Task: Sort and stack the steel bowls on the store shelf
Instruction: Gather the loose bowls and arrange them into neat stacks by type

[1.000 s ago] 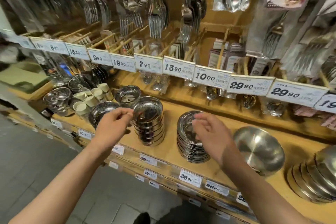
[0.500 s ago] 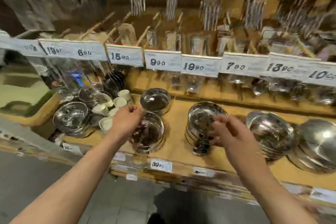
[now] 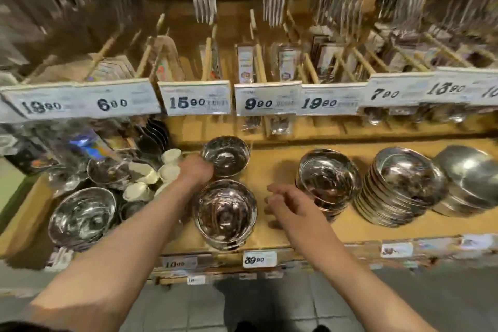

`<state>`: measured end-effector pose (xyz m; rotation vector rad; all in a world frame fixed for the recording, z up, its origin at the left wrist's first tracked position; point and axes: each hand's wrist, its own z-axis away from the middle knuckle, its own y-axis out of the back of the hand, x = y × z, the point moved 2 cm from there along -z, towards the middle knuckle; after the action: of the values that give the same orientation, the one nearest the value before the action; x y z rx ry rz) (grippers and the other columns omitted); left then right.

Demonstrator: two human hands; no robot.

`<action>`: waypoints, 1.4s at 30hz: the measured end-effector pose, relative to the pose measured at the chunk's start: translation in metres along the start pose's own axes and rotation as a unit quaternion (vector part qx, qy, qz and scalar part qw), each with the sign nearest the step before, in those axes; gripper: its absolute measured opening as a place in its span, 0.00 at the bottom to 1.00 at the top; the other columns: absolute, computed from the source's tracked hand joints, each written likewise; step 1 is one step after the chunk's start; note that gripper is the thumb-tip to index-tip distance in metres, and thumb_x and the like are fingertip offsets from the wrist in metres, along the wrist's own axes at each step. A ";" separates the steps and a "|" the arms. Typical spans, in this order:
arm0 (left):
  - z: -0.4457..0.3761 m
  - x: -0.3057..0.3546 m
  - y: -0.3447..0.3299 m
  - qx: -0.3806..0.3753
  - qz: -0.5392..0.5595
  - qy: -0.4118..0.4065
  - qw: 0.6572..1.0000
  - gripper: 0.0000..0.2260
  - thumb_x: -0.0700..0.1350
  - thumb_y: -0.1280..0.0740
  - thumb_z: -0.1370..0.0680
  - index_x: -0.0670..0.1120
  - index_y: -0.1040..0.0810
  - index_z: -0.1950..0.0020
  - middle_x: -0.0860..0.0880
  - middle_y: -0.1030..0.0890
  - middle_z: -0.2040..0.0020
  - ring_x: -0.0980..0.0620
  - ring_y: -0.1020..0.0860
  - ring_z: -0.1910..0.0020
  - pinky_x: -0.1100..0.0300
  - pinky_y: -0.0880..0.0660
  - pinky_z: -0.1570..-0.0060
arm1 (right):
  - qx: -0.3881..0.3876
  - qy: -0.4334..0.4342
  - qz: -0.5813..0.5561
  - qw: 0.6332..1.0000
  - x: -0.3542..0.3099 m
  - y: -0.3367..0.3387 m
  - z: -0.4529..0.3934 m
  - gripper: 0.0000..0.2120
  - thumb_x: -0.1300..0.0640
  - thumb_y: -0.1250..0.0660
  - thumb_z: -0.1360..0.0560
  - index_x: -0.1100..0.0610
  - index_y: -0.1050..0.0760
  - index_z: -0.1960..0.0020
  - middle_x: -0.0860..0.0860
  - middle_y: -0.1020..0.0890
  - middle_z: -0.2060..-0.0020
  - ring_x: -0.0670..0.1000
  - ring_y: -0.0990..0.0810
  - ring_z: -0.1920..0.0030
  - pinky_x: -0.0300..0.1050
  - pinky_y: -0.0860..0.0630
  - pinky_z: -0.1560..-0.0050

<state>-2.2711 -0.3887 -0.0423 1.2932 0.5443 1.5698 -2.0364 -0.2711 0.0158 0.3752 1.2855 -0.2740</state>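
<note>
On wooden shelf [image 3: 272, 167]: two single steel bowls [image 3: 225, 156] at twelve and six o'clock, three stacks [image 3: 327, 183] rightward. Left hand [image 3: 195, 171] touching far bowl's rim, grip unclear; right hand [image 3: 289, 203] loosely spread, holding nothing.

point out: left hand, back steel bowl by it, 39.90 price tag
left hand [image 3: 196, 170], head view, back of the hand.
back steel bowl [image 3: 225, 156], head view, inner bottom.
39.90 price tag [image 3: 259, 259], head view, middle of the label.

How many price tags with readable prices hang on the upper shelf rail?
7: from left, 19.90, 6.00, 15.90, 9.90, 19.90, 7.90, 13.90. Another at the right edge is cut off and unreadable.
</note>
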 end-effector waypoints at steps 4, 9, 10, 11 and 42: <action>-0.019 0.007 -0.005 -0.031 -0.050 0.014 0.998 0.10 0.40 0.38 0.19 0.36 0.19 0.47 0.39 0.17 0.44 0.41 0.19 0.43 0.54 0.26 0.50 | 0.002 -0.016 -0.007 1.000 0.015 -0.004 0.002 0.07 0.50 0.35 0.18 0.41 0.23 0.42 0.40 0.16 0.54 0.46 0.16 0.51 0.51 0.17 0.45; -0.036 0.006 -0.016 -0.028 0.007 0.064 0.998 0.16 0.38 0.35 0.20 0.33 0.27 0.34 0.36 0.20 0.38 0.39 0.20 0.41 0.46 0.21 0.39 | -0.010 -0.025 -0.018 0.999 0.022 -0.001 0.006 0.10 0.54 0.37 0.17 0.40 0.22 0.44 0.37 0.17 0.57 0.41 0.17 0.53 0.39 0.19 0.51; -0.037 0.007 -0.019 -0.036 0.019 0.062 0.997 0.11 0.38 0.36 0.20 0.33 0.24 0.40 0.36 0.19 0.41 0.41 0.19 0.45 0.46 0.20 0.41 | -0.010 -0.026 -0.019 0.999 0.023 -0.001 0.006 0.09 0.55 0.37 0.16 0.41 0.22 0.44 0.37 0.17 0.58 0.40 0.18 0.53 0.38 0.19 0.51; -0.040 0.008 -0.022 -0.040 0.028 0.061 0.997 0.08 0.38 0.36 0.19 0.33 0.22 0.45 0.37 0.18 0.43 0.42 0.19 0.48 0.46 0.19 0.42 | -0.009 -0.027 -0.021 0.999 0.023 0.000 0.006 0.09 0.55 0.37 0.16 0.42 0.22 0.44 0.37 0.17 0.58 0.40 0.18 0.53 0.38 0.19 0.51; 0.098 -0.002 0.042 -0.162 0.463 0.119 0.863 0.11 0.30 0.39 0.20 0.28 0.28 0.38 0.31 0.20 0.52 0.43 0.17 0.67 0.63 0.22 0.78 | -0.015 -0.059 0.016 0.998 -0.008 -0.007 0.002 0.31 0.50 0.33 0.20 0.52 0.40 0.20 0.45 0.21 0.57 0.43 0.19 0.55 0.57 0.21 0.37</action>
<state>-2.1988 -0.4304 0.0233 1.1466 -0.2799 2.5003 -2.0394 -0.2786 0.0228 0.3496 1.1648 -0.2465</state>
